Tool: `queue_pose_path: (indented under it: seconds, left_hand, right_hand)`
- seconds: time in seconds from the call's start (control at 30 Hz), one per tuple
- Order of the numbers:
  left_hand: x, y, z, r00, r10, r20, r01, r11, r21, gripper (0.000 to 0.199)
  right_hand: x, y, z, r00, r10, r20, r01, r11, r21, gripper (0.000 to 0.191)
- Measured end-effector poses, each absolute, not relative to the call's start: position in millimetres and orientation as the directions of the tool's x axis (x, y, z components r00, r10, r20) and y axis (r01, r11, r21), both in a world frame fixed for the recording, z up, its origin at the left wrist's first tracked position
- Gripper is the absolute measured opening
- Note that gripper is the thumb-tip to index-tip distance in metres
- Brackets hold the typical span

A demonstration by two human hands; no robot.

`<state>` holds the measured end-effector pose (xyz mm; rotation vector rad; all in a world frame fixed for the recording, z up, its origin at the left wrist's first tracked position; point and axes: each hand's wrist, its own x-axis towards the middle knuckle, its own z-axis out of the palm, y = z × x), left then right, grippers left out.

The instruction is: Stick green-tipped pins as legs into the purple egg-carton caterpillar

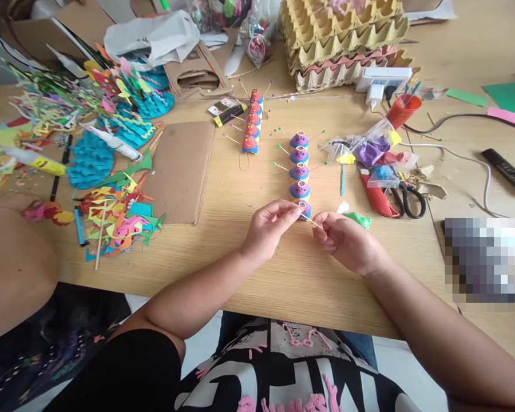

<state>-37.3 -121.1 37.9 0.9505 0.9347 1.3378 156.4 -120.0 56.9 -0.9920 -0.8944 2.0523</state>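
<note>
My left hand (266, 230) pinches one end of a thin pale stick (312, 221), like a toothpick, between thumb and forefinger. At its other end, the curled fingers of my right hand (347, 240) close on it. Just beyond my hands stands an egg-carton caterpillar (299, 171) covered in purple and blue clay, with yellow rings on top and green-tipped sticks poking out of its sides. My left fingertips partly cover its nearest segment. Farther left stands a second caterpillar (252, 121) in red and blue clay, with purple-tipped sticks.
Paper scraps (120, 220) and a cardboard sheet (180, 171) lie left, beside another person's arm (19, 274). At right are scissors (405, 200), bagged clay (371, 150), a red cup (404, 110) and a power cable (467, 116). Egg trays (343, 43) stand stacked behind.
</note>
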Motion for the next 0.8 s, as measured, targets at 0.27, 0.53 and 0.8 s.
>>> queue_pose_path:
  seconds: [0.27, 0.53, 0.8]
  left_hand:
    - [-39.1, -120.3, 32.2, 0.056, 0.998, 0.002, -0.322, 0.016, 0.947, 0.037]
    - [-41.7, -119.3, 28.8, 0.048, 0.999, 0.004, -0.286, 0.01, 0.958, 0.036]
    - [-42.8, -121.8, 33.6, 0.037, 0.99, 0.138, -0.141, -0.132, 0.981, 0.034]
  right_hand:
    - [153.1, -125.4, 48.9, -0.376, 0.875, -0.305, -0.169, -0.389, -0.906, 0.042]
    - [153.8, -124.7, 49.1, -0.405, 0.867, -0.292, -0.16, -0.381, -0.911, 0.042]
    - [154.1, -123.4, 50.7, -0.378, 0.875, -0.302, -0.152, -0.38, -0.912, 0.044]
